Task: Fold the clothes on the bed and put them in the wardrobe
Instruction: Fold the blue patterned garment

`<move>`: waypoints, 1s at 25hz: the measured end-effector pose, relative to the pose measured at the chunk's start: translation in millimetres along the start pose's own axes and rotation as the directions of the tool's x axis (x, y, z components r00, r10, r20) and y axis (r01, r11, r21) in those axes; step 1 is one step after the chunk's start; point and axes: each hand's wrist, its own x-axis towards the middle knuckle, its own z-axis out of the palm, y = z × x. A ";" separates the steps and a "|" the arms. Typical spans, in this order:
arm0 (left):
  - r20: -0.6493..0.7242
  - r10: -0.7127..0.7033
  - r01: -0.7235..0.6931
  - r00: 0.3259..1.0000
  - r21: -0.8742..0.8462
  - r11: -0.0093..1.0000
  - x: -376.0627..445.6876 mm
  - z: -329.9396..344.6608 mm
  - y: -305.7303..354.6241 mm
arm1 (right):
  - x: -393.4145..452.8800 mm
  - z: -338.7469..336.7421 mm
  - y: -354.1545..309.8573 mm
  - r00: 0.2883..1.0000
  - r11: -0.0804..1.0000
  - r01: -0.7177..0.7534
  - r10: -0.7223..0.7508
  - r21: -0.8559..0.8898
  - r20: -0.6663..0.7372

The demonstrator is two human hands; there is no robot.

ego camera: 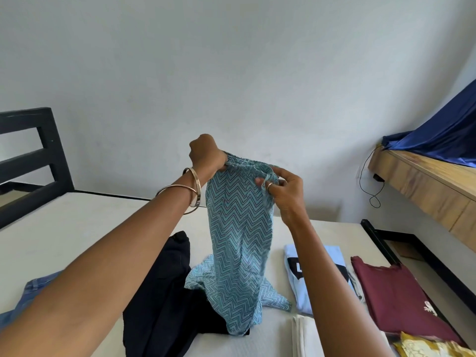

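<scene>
I hold up a teal zigzag-patterned garment [239,228] by its gathered waistband above the bed [77,228]. My left hand [206,153] grips the band's left end. My right hand [280,186] pinches its right end. The fabric hangs down and its lower end rests crumpled on the mattress. A dark navy garment [164,292] lies unfolded beneath and to the left of it. Blue jeans [31,289] show at the left edge. Folded pieces lie on the right: a light blue shirt [309,279], a maroon shirt [394,295], a cream cloth [306,336] and a yellow printed cloth [427,346].
A black bed frame headboard [31,155] stands at the left. A wooden shelf [425,181] with a blue cloth [443,135] on it runs along the right wall, with a black cable [371,181] hanging beside it. A white wall lies behind the bed.
</scene>
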 end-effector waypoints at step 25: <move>0.059 0.644 -0.641 0.763 0.199 0.741 -11.3 -16.4 68.7 | -20.8 -56.8 40.3 0.981 0.934 -0.073 0.130 -0.350 0.141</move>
